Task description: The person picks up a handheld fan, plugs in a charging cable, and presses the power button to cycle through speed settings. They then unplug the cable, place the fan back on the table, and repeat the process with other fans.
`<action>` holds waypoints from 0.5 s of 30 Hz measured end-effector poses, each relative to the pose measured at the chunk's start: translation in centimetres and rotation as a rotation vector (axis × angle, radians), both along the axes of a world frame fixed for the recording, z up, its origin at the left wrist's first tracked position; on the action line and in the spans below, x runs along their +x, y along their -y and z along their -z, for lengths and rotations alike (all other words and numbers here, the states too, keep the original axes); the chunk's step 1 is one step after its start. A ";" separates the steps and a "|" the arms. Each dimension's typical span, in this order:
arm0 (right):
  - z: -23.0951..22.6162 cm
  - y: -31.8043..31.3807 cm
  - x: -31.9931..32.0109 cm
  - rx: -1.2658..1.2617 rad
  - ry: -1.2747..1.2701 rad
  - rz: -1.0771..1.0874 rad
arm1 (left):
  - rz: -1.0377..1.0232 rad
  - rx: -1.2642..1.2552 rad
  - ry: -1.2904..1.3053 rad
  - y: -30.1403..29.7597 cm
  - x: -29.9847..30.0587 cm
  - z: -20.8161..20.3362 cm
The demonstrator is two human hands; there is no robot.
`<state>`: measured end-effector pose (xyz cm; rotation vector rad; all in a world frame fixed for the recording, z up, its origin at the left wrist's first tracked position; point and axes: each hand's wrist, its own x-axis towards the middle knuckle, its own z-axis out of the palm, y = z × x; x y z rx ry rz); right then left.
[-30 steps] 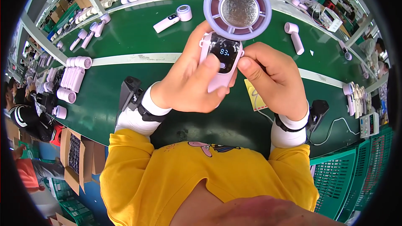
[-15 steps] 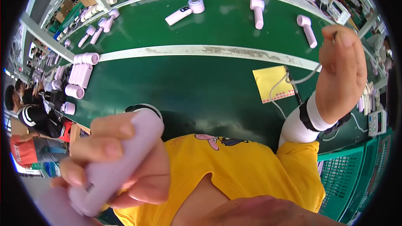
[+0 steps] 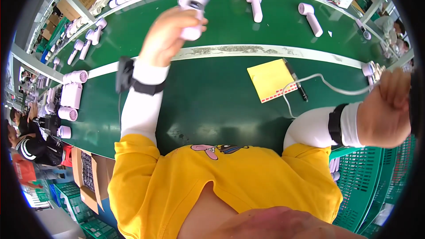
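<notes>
My left hand (image 3: 170, 31) is stretched out over the far part of the green belt (image 3: 212, 102) and is closed around a pale pink hand-held fan body (image 3: 193, 11), which it holds upright. At the right edge my right hand (image 3: 384, 108) is curled, close to my body. A white cable (image 3: 327, 86) runs from beside the yellow pad up into that hand's fingers. Both wrists wear black bands over white sleeves.
A yellow note pad (image 3: 271, 79) and a black pen (image 3: 295, 81) lie on the belt. More pink fan bodies (image 3: 255, 4) lie beyond the white stripe, and a cluster (image 3: 71, 95) stands at the left. Green crates (image 3: 372, 190) are on the right, a cardboard box (image 3: 88, 177) lower left.
My left hand carried the pink fan body from close under the camera out over the far belt. My right hand dropped lower toward the right edge, still with the cable.
</notes>
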<state>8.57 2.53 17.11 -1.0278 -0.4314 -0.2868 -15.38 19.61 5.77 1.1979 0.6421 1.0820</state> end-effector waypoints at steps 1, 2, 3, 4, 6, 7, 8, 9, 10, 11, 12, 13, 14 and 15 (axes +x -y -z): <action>0.4 0.5 0.7 0.006 0.014 -0.011 | 0.068 -0.011 0.033 -2.3 0.6 2.4; 1.4 1.0 2.1 0.152 0.180 -0.397 | 0.134 -0.020 0.072 -4.4 1.5 4.9; 2.4 1.7 3.9 0.290 0.346 -0.770 | 0.019 0.054 -0.114 -6.4 3.4 6.7; 3.0 2.1 4.8 0.420 0.509 -1.145 | -0.098 0.125 -0.300 -8.2 5.5 8.0; 3.2 1.9 4.7 0.377 0.488 -1.140 | -0.314 0.461 -0.554 -11.1 8.5 9.7; 3.3 1.6 4.4 0.339 0.450 -1.134 | -0.537 0.789 -0.823 -12.4 9.1 10.5; 3.2 1.4 4.2 0.305 0.411 -1.126 | -0.550 0.789 -0.812 -13.6 9.3 11.3; 3.0 1.4 4.2 0.305 0.424 -1.134 | -0.579 0.800 -0.840 -14.7 9.2 12.3; 3.1 1.4 4.1 0.291 0.422 -1.127 | -0.601 0.809 -0.872 -15.3 9.0 12.8; 3.1 1.3 4.1 0.279 0.418 -1.121 | -0.624 0.815 -0.906 -16.0 8.7 13.2; 3.1 1.1 4.1 0.267 0.413 -1.118 | -0.634 0.808 -0.906 -16.9 8.3 13.3; 3.2 1.1 4.1 0.262 0.405 -1.120 | -0.720 0.899 -0.860 -17.2 7.7 12.8; 3.2 1.0 4.3 0.268 0.405 -1.104 | -0.806 0.988 -0.813 -17.4 6.9 12.3; 3.1 1.1 4.3 0.277 0.408 -1.092 | -0.897 1.078 -0.763 -17.5 5.8 11.8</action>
